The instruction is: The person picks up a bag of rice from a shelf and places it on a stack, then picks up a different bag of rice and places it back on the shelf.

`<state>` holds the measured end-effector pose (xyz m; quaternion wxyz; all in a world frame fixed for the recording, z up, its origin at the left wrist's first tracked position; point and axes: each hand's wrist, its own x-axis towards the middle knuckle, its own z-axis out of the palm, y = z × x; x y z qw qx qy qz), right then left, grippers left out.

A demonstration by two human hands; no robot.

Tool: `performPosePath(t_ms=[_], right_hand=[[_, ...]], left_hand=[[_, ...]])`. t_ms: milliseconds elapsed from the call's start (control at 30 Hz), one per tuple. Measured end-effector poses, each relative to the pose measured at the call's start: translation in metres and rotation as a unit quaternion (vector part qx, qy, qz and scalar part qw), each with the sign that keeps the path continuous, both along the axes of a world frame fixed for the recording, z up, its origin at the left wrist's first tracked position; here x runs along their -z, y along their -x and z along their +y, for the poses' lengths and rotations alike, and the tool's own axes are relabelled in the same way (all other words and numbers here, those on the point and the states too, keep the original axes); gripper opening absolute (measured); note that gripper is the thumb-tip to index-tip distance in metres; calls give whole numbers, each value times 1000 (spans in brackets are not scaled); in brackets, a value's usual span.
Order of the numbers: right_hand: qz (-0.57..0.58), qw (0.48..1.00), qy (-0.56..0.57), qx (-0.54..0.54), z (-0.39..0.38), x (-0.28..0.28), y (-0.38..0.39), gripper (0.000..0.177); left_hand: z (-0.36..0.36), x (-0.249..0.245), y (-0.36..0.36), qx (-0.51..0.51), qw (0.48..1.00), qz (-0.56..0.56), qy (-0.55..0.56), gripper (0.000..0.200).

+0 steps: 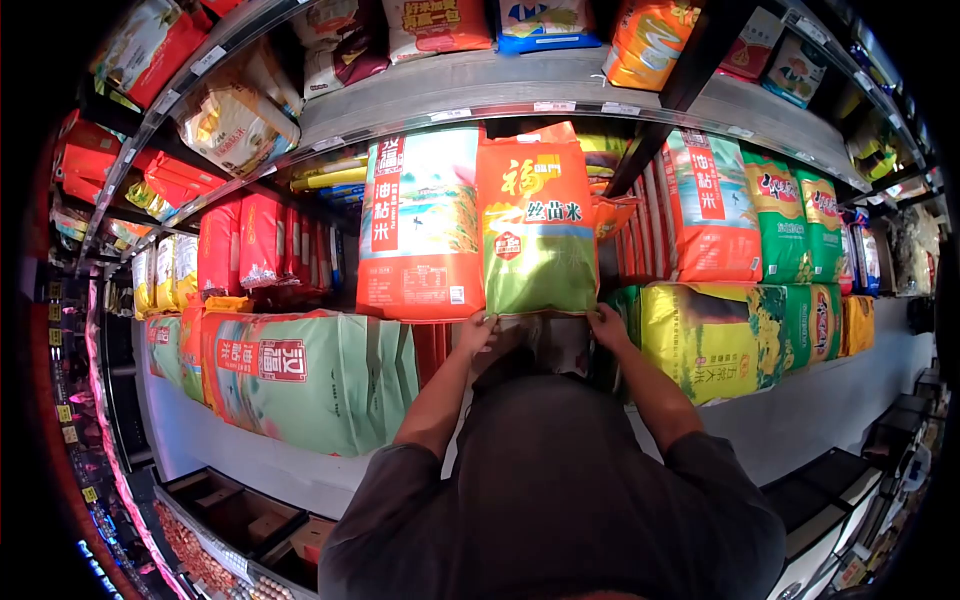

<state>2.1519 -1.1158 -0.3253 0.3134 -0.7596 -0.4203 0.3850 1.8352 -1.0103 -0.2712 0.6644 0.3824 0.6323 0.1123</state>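
Note:
An orange and green rice bag (pixel 538 235) stands upright on the middle shelf, its printed front facing me. At its lower left corner, my left hand (pixel 478 332) has its fingers closed on the bag's bottom edge. My right hand (pixel 606 326) pinches the lower right corner of the same bag. Directly left of it, and touching it, stands a red and light blue rice bag (pixel 420 225). Part of another orange package shows behind the top of the held bag.
Large pale green bags (pixel 310 375) lie low on the left. A yellow bag (pixel 712 335) lies low on the right. More upright bags (pixel 710 210) stand at the right. Above runs a shelf edge (pixel 480 112) with price tags. Dark crates (pixel 245 520) sit at the lower left.

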Motion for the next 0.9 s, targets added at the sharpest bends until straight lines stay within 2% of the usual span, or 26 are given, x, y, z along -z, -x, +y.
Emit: performPosePath(t_ms=[133, 167, 233, 267, 300, 333, 400, 467, 533, 600, 667, 733, 900], right_hand=[[-23, 999, 12, 25, -6, 18, 7, 40], [-62, 997, -30, 28, -5, 22, 12, 39], [-99, 992, -69, 30, -2, 39, 12, 39], [-16, 998, -15, 51, 3, 56, 7, 37], [65, 995, 39, 71, 7, 58, 5, 35], [113, 989, 47, 89, 8, 56, 4, 29], [120, 987, 52, 90, 12, 49, 5, 28], [126, 986, 55, 95, 12, 49, 4, 28], [27, 996, 51, 72, 15, 65, 4, 26], [50, 992, 74, 88, 16, 39, 11, 29], [73, 987, 99, 103, 16, 12, 16, 32], [-117, 991, 60, 28, 18, -4, 16, 40], [-127, 986, 107, 29, 24, -24, 19, 46]], left_hand=[[1, 9, 0, -1, 999, 11, 38, 21], [1, 20, -1, -1, 999, 12, 38, 21], [0, 38, -1, 40, 996, 48, -64, 22], [-2, 11, -8, 13, 998, 53, -38, 20], [-4, 15, -6, 11, 998, 55, -34, 20], [-5, 18, -6, 3, 998, 45, -46, 20], [-4, 33, -7, -10, 994, 61, -93, 21], [2, 56, -4, 19, 989, 84, -117, 22], [12, 60, -3, 43, 983, 107, -142, 23], [16, 61, 3, 120, 960, 157, -196, 28], [26, 66, 8, 145, 963, 158, -162, 31], [34, 62, 7, 169, 965, 155, -130, 34], [36, -13, -2, 233, 943, 154, -180, 38]])
